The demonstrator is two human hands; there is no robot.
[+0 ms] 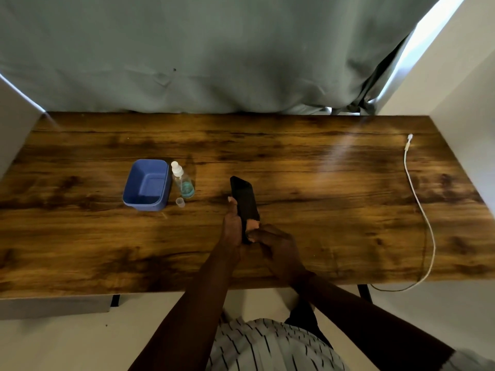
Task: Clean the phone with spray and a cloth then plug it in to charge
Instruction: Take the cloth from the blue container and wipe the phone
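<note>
My left hand (232,226) grips a black phone (243,195) by its left edge and holds it tilted above the middle of the wooden table (321,210). My right hand (277,246) presses a small peach cloth (253,224) against the phone's lower end; most of the cloth is hidden under the fingers. A clear spray bottle (183,182) with a white nozzle and blue-green liquid stands to the left, with its small clear cap (180,202) off and lying beside it. A white charging cable (419,207) lies along the table's right side, its plug (409,138) at the far end.
An empty blue plastic tub (146,185) sits just left of the spray bottle. A grey-green curtain (214,54) hangs behind the table. White walls close in on both sides. The cable trails off the table's front right edge.
</note>
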